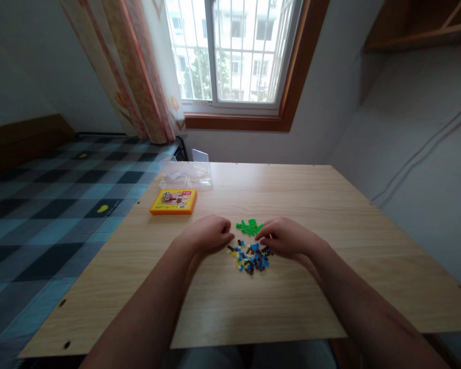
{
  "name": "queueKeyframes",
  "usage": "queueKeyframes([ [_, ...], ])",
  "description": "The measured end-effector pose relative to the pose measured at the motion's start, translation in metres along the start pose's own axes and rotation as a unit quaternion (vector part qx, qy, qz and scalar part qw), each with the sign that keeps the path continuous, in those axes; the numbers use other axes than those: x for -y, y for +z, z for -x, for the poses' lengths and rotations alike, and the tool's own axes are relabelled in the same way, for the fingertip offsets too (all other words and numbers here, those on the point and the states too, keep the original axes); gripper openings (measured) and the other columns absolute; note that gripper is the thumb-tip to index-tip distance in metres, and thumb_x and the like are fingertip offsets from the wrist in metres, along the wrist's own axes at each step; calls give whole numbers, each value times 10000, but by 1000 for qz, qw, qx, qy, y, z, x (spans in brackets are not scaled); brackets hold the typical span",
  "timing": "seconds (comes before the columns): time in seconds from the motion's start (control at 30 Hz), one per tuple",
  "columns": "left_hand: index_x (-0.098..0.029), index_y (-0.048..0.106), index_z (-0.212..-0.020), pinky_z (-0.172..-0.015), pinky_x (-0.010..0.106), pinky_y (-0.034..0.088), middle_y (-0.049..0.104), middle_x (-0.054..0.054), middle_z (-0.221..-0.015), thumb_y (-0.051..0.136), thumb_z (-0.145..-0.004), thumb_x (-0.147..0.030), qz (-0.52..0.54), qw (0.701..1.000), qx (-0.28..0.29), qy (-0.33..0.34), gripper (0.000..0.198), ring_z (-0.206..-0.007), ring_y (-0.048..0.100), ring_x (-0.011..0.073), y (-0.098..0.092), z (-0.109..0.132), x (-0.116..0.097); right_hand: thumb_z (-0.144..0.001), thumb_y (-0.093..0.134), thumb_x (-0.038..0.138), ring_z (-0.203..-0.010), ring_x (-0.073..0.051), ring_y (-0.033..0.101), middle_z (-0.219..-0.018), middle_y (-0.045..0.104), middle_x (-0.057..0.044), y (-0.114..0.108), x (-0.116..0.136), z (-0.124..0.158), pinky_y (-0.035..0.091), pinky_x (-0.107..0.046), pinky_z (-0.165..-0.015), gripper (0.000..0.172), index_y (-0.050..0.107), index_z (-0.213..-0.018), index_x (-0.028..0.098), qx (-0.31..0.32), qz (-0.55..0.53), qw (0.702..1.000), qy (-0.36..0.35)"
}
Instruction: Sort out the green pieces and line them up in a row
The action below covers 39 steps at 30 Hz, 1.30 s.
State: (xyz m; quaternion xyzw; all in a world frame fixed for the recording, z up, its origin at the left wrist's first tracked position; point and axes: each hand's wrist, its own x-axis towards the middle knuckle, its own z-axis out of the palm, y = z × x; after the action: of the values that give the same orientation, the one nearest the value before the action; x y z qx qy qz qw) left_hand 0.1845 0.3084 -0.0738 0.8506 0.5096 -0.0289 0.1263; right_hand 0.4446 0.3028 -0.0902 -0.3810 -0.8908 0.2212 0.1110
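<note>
My left hand (pixel 213 233) rests just left of a loose pile of small building bricks (pixel 253 259) in blue, brown, yellow and pale tones. Its fingers are curled closed, and whatever they may hold is hidden. On the other side, my right hand (pixel 286 236) reaches in at the pile's upper right edge. Thumb and forefinger come close together there in a pinch; any piece between them is too small to make out. Between the two hands, a little farther off, lies a cluster of green bricks (pixel 249 226), near the right fingertips.
An orange-yellow box (pixel 173 202) with a printed top lies at the left on the wooden table (pixel 292 189). Behind it stand clear plastic containers (pixel 186 174). A bed with a checked cover (pixel 54 230) adjoins the left edge; a window (pixel 234 56) is ahead.
</note>
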Motion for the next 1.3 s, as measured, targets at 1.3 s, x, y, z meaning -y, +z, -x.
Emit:
queueKeyframes([
  [1.3,-203,659,-763,-556,285,332,696,49,-796,554,-749,-308,25,998,65,-10,149,-639,526,162,-11,8,-7,-771,622,198,-636,-114,538,-760,681,-3,-11,6,6,333,-229,-580,245,749,-981,214,69,-32,997,31],
])
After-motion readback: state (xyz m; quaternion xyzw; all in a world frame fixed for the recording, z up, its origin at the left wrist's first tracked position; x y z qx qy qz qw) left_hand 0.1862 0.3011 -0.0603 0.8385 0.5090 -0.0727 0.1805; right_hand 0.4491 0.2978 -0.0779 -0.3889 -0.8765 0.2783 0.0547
